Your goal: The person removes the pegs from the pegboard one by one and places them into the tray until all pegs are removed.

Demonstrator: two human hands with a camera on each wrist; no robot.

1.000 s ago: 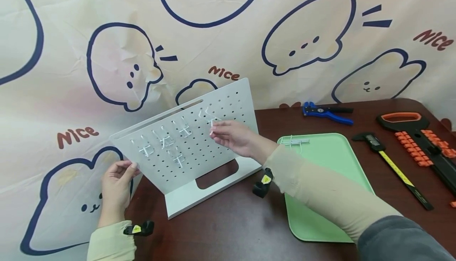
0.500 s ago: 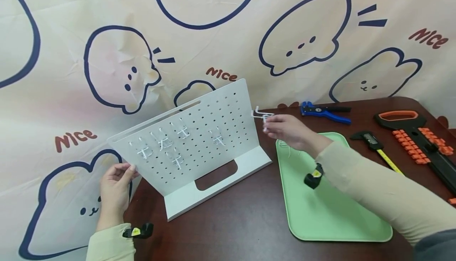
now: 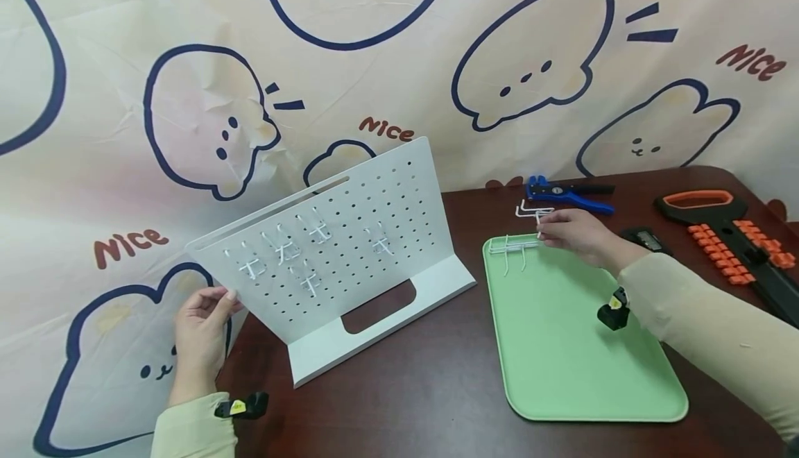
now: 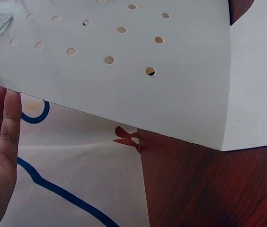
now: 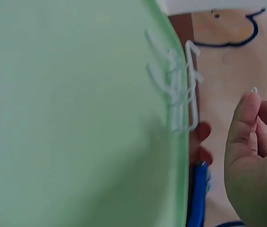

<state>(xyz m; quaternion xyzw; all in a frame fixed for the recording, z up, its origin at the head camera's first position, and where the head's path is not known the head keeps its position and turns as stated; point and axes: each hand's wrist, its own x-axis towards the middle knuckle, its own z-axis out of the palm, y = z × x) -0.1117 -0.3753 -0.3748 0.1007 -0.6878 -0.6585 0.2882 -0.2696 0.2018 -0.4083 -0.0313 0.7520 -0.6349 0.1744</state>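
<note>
My left hand (image 3: 201,329) pinches the left edge of a white pegboard (image 3: 399,229) between thumb and fingers; the left wrist view shows its fingers behind the edge. Several white wire pegboard hooks sit in the board's holes, one lone hook (image 3: 381,241) standing to the right of the others. With fingertips and thumb my right hand (image 3: 577,236) holds another white pegboard hook (image 3: 527,209), its prongs pointing left, above the back edge of a green tray (image 3: 580,354). More white hooks (image 3: 508,246) lie along the tray's back left corner.
Behind the tray lie blue-handled pliers (image 3: 568,196). Partly hidden by the right arm is a digital caliper (image 3: 646,238). A black and orange tool holder (image 3: 718,229) lies at the right of the dark wooden table (image 3: 431,375). A printed cloth (image 3: 374,83) hangs behind.
My right hand has moved right from the pegboard to above the tray's back edge, carrying the hook. A hook on the board, hidden earlier by the hand, is now visible. The left hand stays put.
</note>
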